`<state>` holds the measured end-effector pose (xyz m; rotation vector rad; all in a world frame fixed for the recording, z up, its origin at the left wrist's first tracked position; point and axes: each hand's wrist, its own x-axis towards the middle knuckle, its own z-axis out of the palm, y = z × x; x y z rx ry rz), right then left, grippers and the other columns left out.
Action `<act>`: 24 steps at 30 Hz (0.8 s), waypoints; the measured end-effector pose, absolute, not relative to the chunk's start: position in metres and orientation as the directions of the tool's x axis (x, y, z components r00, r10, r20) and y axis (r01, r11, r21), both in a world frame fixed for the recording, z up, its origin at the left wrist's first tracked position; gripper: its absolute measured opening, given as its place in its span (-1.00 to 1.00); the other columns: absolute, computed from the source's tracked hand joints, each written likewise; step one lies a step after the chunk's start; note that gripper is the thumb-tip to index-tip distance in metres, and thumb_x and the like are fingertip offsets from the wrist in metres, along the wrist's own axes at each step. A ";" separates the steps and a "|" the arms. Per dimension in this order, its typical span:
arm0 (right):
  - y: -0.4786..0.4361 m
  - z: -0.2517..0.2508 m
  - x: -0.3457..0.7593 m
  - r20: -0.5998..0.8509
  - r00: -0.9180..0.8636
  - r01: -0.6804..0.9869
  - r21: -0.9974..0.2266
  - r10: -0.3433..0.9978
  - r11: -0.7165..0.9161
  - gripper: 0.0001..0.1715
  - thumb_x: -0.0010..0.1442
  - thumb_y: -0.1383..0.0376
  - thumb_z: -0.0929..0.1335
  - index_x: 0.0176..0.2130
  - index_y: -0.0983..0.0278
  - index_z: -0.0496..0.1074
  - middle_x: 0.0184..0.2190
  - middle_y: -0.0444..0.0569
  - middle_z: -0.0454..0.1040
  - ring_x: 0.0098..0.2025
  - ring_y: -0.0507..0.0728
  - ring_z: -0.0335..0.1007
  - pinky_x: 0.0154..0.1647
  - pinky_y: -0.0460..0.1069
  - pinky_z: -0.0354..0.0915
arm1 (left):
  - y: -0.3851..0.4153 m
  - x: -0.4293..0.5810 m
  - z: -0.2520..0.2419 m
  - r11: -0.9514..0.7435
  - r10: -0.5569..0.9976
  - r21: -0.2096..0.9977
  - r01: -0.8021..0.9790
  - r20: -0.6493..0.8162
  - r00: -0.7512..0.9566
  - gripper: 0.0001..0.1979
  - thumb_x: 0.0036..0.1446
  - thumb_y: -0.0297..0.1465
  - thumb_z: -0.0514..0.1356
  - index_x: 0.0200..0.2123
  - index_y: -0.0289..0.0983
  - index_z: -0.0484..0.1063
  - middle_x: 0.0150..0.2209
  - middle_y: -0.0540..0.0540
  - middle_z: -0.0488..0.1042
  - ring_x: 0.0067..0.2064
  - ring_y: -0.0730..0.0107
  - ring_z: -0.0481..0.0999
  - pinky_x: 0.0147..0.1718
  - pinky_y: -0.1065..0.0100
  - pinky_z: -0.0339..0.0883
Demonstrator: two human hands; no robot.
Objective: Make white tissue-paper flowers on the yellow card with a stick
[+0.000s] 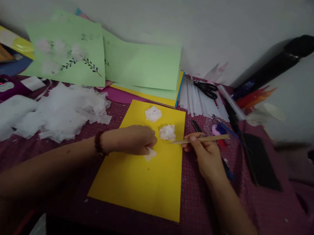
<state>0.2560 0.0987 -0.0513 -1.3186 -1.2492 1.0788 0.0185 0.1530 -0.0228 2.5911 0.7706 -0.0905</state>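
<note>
A yellow sheet [140, 184] lies on the dark red checked cloth, with a white tissue flower [153, 113] near its top and a second one [168, 132] just below and to the right. Over the sheet, my left hand [139, 140] is closed on a small white tissue piece [150, 154], its fingertips mostly hidden. My right hand [204, 152], at the sheet's right edge, pinches a flat wooden stick [214, 138]. The stick's tip is beside the lower side of the second flower.
Loose white tissue pieces [69, 110] are heaped at left. Green sheets [143, 64], one decorated with flowers, lean on the wall. Black-handled scissors [206, 88] rest on white sticks [189, 98] at back right. A black slab [260, 160] lies at right.
</note>
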 end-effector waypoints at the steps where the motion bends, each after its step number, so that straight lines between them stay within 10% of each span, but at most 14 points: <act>1: 0.098 -0.051 0.254 0.021 0.067 0.147 -0.989 0.998 0.011 -0.73 0.17 0.10 0.37 -0.38 0.25 0.45 -0.50 -0.13 0.47 -0.47 0.01 0.36 -0.41 -0.09 0.30 | 0.156 0.017 -0.024 -0.747 0.489 0.419 0.515 -0.178 0.854 -0.89 0.01 -0.47 0.11 -0.54 -0.30 0.33 -0.46 -0.06 0.40 -0.38 0.43 0.30 -0.38 0.38 0.12; 13: 0.098 -0.051 0.240 0.153 0.103 0.293 -0.949 0.983 0.117 -0.72 0.14 0.08 0.38 -0.40 0.23 0.53 -0.39 -0.04 0.54 -0.41 0.07 0.43 -0.41 -0.02 0.36 | 0.176 0.015 -0.014 -0.337 0.619 0.800 0.496 -0.209 0.757 -0.98 -0.08 -0.47 0.09 -0.50 -0.30 0.25 -0.57 0.11 0.16 -0.53 0.61 0.11 -0.55 0.51 -0.02; 24: 0.097 -0.051 0.241 0.107 0.159 0.202 -0.977 0.981 0.074 -0.80 0.18 0.13 0.37 -0.31 0.20 0.49 -0.40 -0.08 0.52 -0.46 0.04 0.39 -0.44 -0.03 0.34 | 0.179 0.015 -0.014 -0.522 0.538 0.668 0.530 -0.224 0.813 -0.87 0.00 -0.49 0.06 -0.54 -0.33 0.36 -0.46 -0.02 0.38 -0.40 0.50 0.32 -0.38 0.45 0.13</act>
